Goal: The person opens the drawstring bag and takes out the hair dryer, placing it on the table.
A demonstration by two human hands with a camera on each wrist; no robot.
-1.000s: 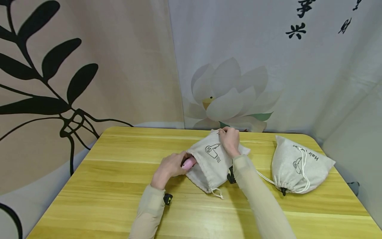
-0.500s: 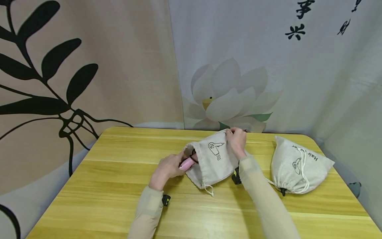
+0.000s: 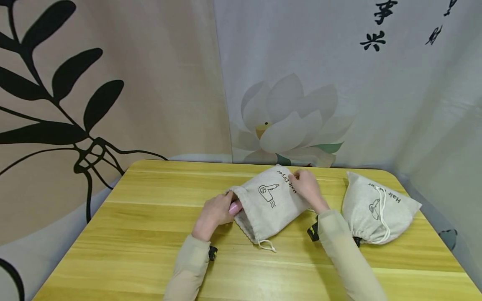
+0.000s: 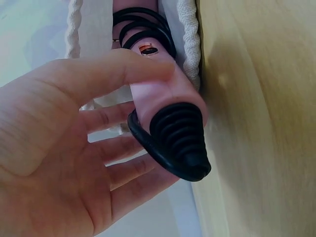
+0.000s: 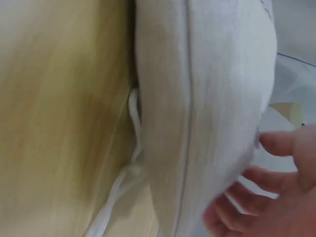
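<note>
A pale linen drawstring bag [image 3: 269, 207] printed with a hair dryer drawing lies on the yellow wooden table [image 3: 143, 234]. My left hand [image 3: 214, 213] grips the pink handle of a hair dryer [image 4: 165, 94] at the bag's mouth, thumb over it; the black ribbed cord end [image 4: 182, 140] sticks out toward me and coiled black cord [image 4: 143, 34] sits inside the opening. My right hand [image 3: 306, 188] rests on the far end of the bag [image 5: 207, 108], fingers lightly bent against the cloth. A white drawstring [image 3: 267, 246] trails from the bag's near corner.
A second, filled linen bag [image 3: 376, 207] with a white drawstring lies at the table's right side. Printed cloth backdrops hang behind and to the right. The table's left half and front strip hold nothing but my sleeves.
The pink dryer has gone deeper into the bag, with less of it showing. The bag has settled flatter, and my right hand has slid from the lifted rim to the bag's far end.
</note>
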